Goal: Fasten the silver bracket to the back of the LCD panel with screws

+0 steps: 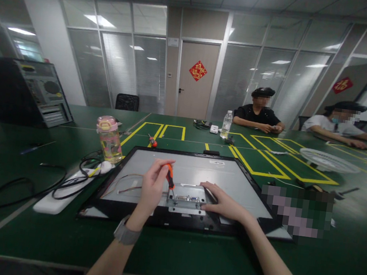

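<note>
A monitor (251,187) lies face down on the green table, its grey metal back showing inside a black frame. My left hand (152,187) is closed around an orange-handled screwdriver (169,176), held upright with its tip down on a small metal bracket (188,200) near the monitor's lower edge. My right hand (224,202) rests flat on the right end of that bracket, fingers stretched out. Thin coloured wires (126,184) run across the back panel to the left of my left hand.
A pink-lidded bottle (109,139), black cables (28,189) and a white power strip (57,197) lie left. A computer case (40,91) stands far left. A small red screwdriver (152,141), a water bottle (226,124) and a white fan grille (329,160) sit farther back. Two people sit across the table.
</note>
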### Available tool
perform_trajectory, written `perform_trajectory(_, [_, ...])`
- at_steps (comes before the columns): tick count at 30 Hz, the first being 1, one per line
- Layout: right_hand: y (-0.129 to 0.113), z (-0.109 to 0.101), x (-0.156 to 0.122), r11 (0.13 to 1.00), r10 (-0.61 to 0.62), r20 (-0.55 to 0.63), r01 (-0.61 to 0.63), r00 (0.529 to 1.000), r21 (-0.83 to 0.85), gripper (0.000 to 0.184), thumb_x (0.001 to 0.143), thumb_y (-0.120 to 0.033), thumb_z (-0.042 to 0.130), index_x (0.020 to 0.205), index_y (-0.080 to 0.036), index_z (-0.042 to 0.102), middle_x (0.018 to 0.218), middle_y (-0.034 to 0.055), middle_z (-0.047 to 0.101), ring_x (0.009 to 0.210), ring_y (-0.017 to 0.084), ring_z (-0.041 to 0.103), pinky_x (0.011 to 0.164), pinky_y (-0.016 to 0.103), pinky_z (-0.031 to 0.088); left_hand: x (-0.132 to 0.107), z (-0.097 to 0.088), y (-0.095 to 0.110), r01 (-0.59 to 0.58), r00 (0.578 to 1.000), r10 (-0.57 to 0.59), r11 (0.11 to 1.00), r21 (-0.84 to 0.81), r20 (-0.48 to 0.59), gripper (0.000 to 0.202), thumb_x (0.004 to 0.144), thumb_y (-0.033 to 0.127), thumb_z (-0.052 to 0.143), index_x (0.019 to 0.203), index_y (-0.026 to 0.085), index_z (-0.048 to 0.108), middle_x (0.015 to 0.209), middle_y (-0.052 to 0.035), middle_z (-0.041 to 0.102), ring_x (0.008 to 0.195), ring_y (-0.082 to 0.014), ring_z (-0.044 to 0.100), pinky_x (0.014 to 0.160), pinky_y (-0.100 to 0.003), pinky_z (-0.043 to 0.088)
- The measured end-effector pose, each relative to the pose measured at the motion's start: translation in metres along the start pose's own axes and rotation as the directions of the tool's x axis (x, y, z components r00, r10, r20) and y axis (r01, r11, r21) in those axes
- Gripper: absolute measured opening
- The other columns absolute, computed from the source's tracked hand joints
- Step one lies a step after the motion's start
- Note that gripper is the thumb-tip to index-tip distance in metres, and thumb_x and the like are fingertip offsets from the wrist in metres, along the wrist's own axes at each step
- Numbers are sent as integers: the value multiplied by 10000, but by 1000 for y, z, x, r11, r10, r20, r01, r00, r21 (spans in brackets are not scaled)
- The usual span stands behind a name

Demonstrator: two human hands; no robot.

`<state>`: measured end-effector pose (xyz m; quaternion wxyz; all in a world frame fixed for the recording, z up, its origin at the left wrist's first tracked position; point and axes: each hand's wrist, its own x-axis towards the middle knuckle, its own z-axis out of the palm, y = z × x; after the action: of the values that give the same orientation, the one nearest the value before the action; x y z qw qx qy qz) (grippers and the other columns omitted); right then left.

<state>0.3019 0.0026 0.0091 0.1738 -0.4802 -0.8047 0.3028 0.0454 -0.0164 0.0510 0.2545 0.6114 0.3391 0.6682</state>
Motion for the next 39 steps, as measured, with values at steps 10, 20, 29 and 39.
perform_trajectory(10, [1,1,1,1000,2,-5,-2,1000,0,784,774,-512,658,1441,-202,388,1540,112,343,1443,312,234,1188,488,175,-1,-1,-4,-8,1000,7,1000,19,9,238,917,332,522,980,193,705,865,-44,606,786,-158,578,730,-270,456])
perform_trajectory(20, [-1,0,-1,1000,11,1,-11,1000,-9,763,784,-508,647,1442,-222,388,1542,96,341,1443,294,240,1186,489,185,0,0,-1,-44,999,44,998,38,4,217,892,351,569,886,187,711,835,-39,570,758,-159,556,684,-253,456])
perform_trajectory(29, [-2,0,-1,1000,6,-1,-6,1000,0,778,775,-529,652,1445,-236,387,1537,91,353,1443,308,236,1183,493,188,0,0,-2,-36,999,36,999,40,1,219,876,371,586,890,194,715,892,-56,603,831,-183,579,751,-283,466])
perform_trajectory(39, [-1,1,0,1000,11,1,-11,1000,-5,789,771,-535,655,1444,-220,390,1542,99,341,1445,315,228,1189,500,168,-1,0,-3,115,993,-113,991,-70,32,334,931,371,481,1123,165,661,995,-92,700,966,-213,634,887,-339,466])
